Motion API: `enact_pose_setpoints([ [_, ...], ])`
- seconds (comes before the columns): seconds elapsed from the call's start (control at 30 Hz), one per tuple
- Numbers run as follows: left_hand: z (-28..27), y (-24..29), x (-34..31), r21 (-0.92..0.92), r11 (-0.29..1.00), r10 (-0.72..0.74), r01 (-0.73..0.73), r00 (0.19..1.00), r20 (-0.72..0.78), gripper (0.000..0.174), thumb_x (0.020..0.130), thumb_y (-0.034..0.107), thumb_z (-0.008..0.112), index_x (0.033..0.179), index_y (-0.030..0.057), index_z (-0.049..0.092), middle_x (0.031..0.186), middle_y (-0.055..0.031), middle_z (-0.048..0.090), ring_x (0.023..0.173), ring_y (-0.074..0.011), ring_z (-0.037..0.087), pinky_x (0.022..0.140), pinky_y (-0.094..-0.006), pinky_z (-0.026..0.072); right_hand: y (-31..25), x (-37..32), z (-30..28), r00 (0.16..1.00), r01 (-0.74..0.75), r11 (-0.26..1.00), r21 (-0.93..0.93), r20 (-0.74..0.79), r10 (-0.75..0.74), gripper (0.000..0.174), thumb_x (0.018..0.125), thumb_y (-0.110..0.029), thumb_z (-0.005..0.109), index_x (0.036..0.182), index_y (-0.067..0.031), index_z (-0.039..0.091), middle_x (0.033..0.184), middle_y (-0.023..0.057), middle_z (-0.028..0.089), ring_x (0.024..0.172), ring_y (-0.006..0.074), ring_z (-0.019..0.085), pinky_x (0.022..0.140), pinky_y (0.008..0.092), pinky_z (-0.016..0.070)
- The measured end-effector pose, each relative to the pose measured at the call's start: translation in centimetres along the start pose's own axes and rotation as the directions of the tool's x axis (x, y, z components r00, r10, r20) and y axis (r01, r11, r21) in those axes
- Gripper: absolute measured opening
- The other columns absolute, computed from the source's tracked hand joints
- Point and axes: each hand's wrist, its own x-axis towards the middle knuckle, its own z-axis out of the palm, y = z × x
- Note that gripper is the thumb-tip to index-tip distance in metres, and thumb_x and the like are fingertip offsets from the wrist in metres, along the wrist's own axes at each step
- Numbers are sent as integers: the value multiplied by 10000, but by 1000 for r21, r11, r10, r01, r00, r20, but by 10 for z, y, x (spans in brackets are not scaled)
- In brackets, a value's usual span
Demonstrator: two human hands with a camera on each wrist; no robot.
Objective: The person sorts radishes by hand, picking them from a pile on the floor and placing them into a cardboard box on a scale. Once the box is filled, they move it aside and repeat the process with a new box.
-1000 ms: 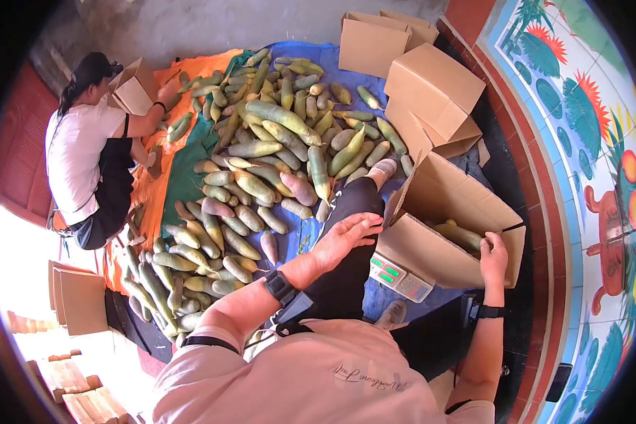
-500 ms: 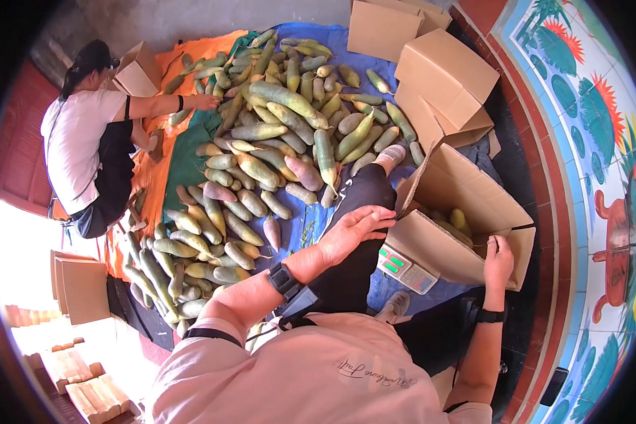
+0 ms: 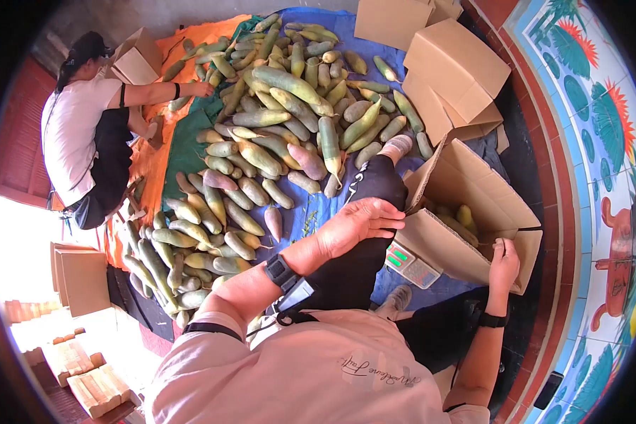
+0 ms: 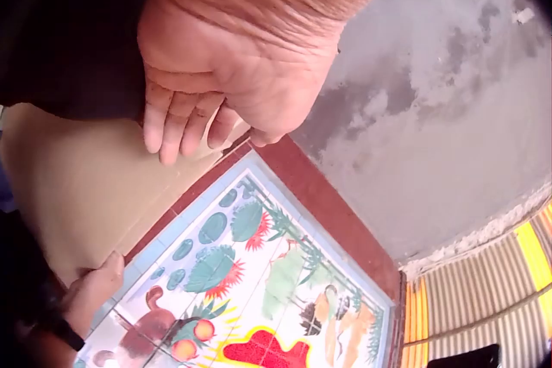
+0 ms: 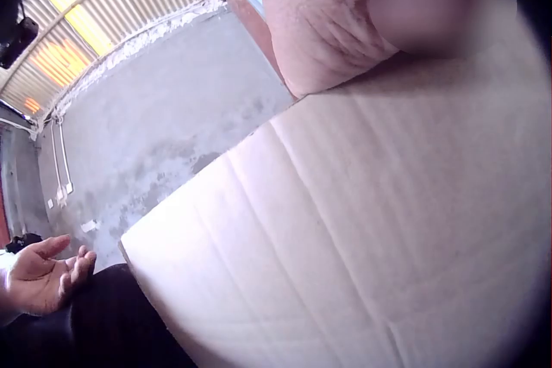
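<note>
In the head view, an upright cardboard box (image 3: 439, 240) stands at the right with several green radishes (image 3: 466, 218) inside. My left hand (image 3: 360, 227) lies palm up over my dark trouser leg, fingers loosely extended beside the box's left corner, holding nothing. The left wrist view shows this hand (image 4: 233, 75) near the cardboard (image 4: 86, 187). At the box's near right edge, my right hand (image 3: 503, 267) grips the rim with curled fingers. Its palm (image 5: 345, 23) is against the cardboard wall (image 5: 345, 213) in the right wrist view. A digital scale (image 3: 411, 263) shows beside the box's base.
A large radish pile (image 3: 290, 127) covers the blue, green and orange sheets. Another person (image 3: 85, 134) crouches at the left, one arm over the pile. More boxes (image 3: 459, 67) stand at the back right, beside a painted tile wall (image 3: 604, 141).
The head view has shifted, bringing the box lower and farther right. The radishes inside show in a different position. The other person's arm has reached out toward the pile. My hands stay by the box.
</note>
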Motion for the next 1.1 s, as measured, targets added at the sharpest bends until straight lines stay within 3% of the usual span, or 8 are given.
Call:
enact_pose_setpoints([
  [0.1, -16, 13, 1, -32, 999, 39, -38, 999, 32, 393, 935, 354, 428, 1127, 21, 512, 1144, -194, 563, 1051, -304, 564, 906, -395, 447, -2, 0, -1, 1000, -13, 1000, 2, 5, 13, 250, 874, -234, 485, 924, -26, 615, 865, 178, 625, 823, 348, 594, 740, 395, 453],
  [0.27, -73, 34, 7, 138, 985, 135, -101, 956, -262, 400, 946, 350, 373, 1101, 1, 493, 1100, -161, 579, 997, -270, 579, 899, -382, 439, 1, 0, 2, 999, -39, 998, 43, 6, 38, 242, 872, -221, 481, 912, -22, 613, 840, 159, 635, 803, 319, 608, 726, 371, 457],
  [0.47, -160, 15, 16, 175, 969, -49, 177, 825, -563, 320, 932, 254, 412, 1125, 16, 504, 1081, -132, 589, 994, -231, 584, 836, -347, 458, -3, 1, 0, 999, -31, 997, 67, 7, 31, 232, 875, -203, 476, 901, -14, 608, 808, 140, 642, 771, 282, 621, 705, 350, 461],
  [0.7, -228, -39, 35, 281, 805, -265, 523, 740, -619, 286, 903, 223, 464, 1158, 100, 509, 1079, -61, 590, 897, -197, 602, 713, -314, 477, 2, 0, 1, 1000, -9, 996, 89, 29, 6, 226, 901, -176, 463, 899, 10, 592, 788, 142, 626, 742, 253, 620, 679, 328, 464],
  [0.8, -263, -68, 56, 577, 540, -230, 613, 767, -599, 351, 863, 243, 509, 1198, 138, 497, 1076, -91, 601, 900, -213, 616, 714, -323, 491, -7, 2, -2, 998, -37, 993, 111, 48, 31, 222, 907, -159, 454, 891, 17, 588, 782, 141, 620, 732, 246, 616, 672, 320, 462],
  [0.87, -332, -122, 73, 920, -10, -68, 392, 918, -392, 455, 817, 301, 544, 1241, 153, 474, 1105, -158, 594, 987, -295, 593, 840, -361, 466, -11, 2, -1, 999, -41, 993, 112, 36, 37, 222, 908, -154, 452, 883, 20, 587, 772, 137, 613, 724, 242, 610, 669, 317, 460],
  [0.97, -257, -79, 91, 773, 13, -159, 634, 765, -625, 463, 812, 308, 533, 1245, 156, 474, 1128, -169, 584, 1039, -328, 561, 881, -392, 441, -13, 1, -3, 998, -44, 993, 109, 38, 40, 219, 909, -144, 451, 865, 24, 584, 758, 132, 600, 709, 235, 595, 660, 312, 454],
  [1.1, -248, -78, 105, 798, -251, -117, 548, 801, -587, 402, 852, 232, 469, 1243, 140, 455, 1086, -163, 598, 1044, -317, 563, 865, -423, 447, -15, 0, -5, 997, -55, 995, 88, 62, 50, 215, 908, -137, 454, 844, 29, 574, 749, 126, 579, 685, 222, 565, 644, 308, 440],
])
